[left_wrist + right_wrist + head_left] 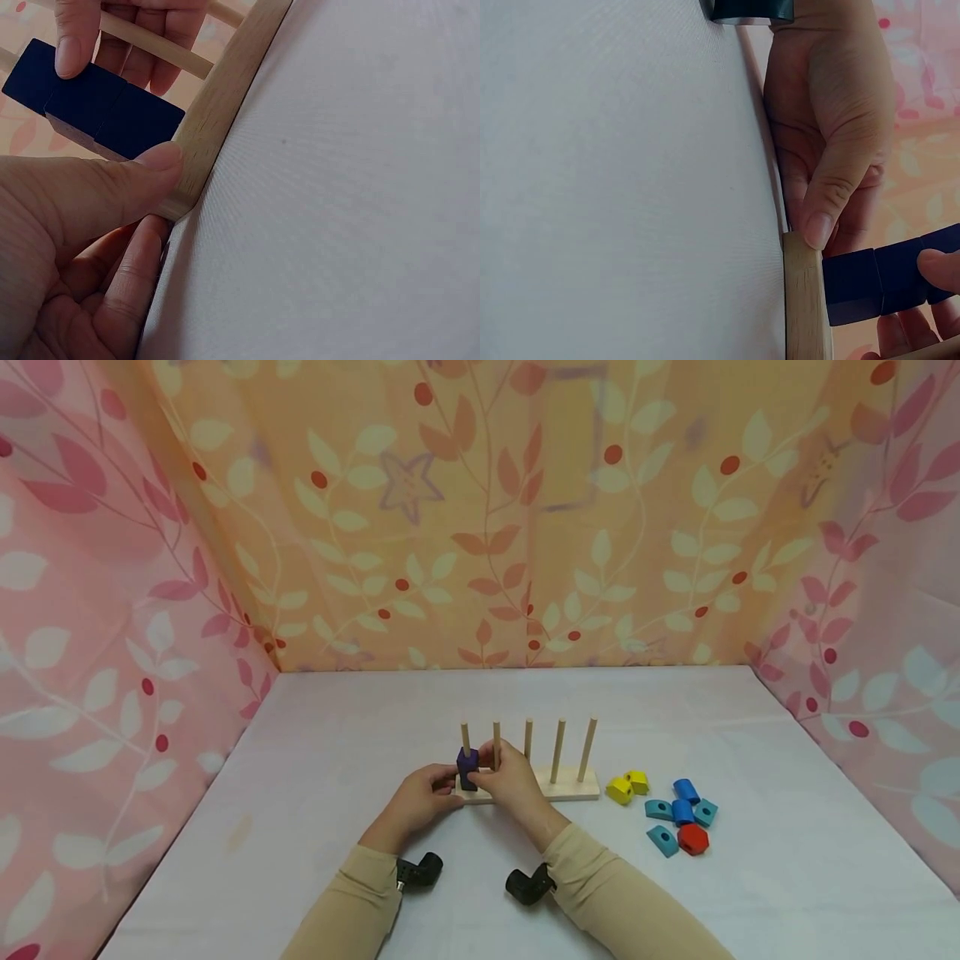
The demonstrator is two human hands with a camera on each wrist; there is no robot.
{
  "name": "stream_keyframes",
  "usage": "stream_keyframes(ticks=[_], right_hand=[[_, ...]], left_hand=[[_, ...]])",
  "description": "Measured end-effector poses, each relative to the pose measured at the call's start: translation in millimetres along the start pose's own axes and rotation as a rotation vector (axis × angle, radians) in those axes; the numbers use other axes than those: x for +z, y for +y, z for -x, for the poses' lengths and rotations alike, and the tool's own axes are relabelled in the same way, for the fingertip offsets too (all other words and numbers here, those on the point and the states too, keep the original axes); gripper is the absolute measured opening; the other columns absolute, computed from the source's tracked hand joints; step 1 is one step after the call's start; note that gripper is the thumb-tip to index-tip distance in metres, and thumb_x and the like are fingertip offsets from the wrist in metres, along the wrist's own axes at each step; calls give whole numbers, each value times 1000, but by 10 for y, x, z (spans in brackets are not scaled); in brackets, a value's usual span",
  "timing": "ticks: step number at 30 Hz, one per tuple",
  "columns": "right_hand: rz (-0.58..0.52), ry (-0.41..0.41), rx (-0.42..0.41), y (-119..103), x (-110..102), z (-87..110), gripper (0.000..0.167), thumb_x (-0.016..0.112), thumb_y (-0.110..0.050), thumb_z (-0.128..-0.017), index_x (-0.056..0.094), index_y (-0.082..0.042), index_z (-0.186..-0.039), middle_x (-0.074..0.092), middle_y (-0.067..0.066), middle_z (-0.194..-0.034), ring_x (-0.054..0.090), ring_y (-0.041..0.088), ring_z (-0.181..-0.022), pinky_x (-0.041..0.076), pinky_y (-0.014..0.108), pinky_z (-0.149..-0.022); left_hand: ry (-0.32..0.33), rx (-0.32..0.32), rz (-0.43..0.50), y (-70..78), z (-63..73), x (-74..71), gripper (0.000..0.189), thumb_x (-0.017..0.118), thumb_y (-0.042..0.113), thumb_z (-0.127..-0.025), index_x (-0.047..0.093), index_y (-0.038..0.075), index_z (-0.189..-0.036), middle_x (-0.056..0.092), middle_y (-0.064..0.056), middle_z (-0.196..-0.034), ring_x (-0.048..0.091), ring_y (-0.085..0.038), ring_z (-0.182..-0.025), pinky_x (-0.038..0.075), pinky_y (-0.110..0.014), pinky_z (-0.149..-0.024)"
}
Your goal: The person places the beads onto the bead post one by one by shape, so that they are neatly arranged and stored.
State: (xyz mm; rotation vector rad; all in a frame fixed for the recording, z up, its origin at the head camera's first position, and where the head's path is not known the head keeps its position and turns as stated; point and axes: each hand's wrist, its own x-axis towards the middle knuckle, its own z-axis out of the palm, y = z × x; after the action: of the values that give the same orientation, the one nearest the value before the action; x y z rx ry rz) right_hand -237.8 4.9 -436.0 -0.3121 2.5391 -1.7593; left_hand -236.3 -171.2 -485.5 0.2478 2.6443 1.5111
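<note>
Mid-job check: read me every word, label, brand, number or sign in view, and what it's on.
None readable in any view.
Wooden stand and dark blocks: no writing visible.
Loose blocks: none readable; too small for fine marks.
Black wrist devices: none readable.
Back cloth: printed pattern with a star outline, no words.

Blocks (pixel 90 101) dark, perhaps purple.

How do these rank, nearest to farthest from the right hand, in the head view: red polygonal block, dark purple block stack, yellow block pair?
1. Dark purple block stack: touched, left.
2. Yellow block pair: right side.
3. Red polygonal block: farther right.
</note>
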Motion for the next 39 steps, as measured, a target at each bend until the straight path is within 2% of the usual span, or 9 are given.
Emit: stream_keyframes(ticks=[11,15,20,23,27,32,35,39], right_hand=[[-33,-27,10,-22,-26,-26,31,71,-1,-76,54,-4,-102,62,9,-100,60,25,-99,49,35,-85],[-41,-58,7,-5,-51,-10,39,70,-3,-78,53,-2,-113,61,12,-108,59,27,-102,49,35,-86],[-8,-94,-80,-23,-158,39,55,69,-7,-79,46,-2,-130,55,16,-123,54,31,-111,45,41,-94],[-5,-118,-138,-72,-255,95,60,69,-5,-79,42,-1,-133,51,17,-129,47,31,-119,39,41,-99],[-7,-158,-164,-136,-401,189,65,69,-4,-80,38,0,-137,48,17,-132,43,28,-124,35,38,-102],[28,-201,-202,-220,-660,311,69,70,-8,-79,36,-6,-139,48,13,-132,46,26,-121,35,41,-102],[80,-209,-229,-238,-861,359,62,70,-9,-80,42,-9,-135,52,11,-128,50,25,-117,37,42,-100],[125,-200,-237,-187,-1157,379,47,69,-11,-82,52,-4,-125,57,13,-121,53,26,-112,41,42,-97]], left_hand=[[13,6,-14,32,-19,-16,47,75,13,-75,60,6,-119,61,-6,-105,58,-17,-97,49,-29,-86],[14,-1,-23,11,-16,-12,47,75,12,-75,60,6,-118,61,-6,-104,58,-16,-96,49,-28,-85],[25,-8,-37,24,-28,-8,47,75,13,-75,60,7,-119,62,-5,-103,58,-15,-96,49,-29,-86],[31,-14,-45,44,-31,-9,48,76,13,-74,60,7,-119,62,-5,-103,58,-15,-95,49,-30,-85],[29,-20,-35,34,-18,4,49,76,13,-74,60,6,-119,61,-5,-103,58,-15,-95,50,-29,-85],[23,-23,-13,0,-12,33,50,76,12,-73,59,4,-120,61,-6,-104,57,-16,-96,49,-26,-85],[25,-22,-20,-6,-10,42,50,76,12,-73,59,4,-120,61,-6,-105,57,-16,-97,49,-25,-85],[28,-21,-33,6,-4,43,50,76,12,-74,59,4,-120,61,-7,-104,57,-17,-97,49,-25,-85]])
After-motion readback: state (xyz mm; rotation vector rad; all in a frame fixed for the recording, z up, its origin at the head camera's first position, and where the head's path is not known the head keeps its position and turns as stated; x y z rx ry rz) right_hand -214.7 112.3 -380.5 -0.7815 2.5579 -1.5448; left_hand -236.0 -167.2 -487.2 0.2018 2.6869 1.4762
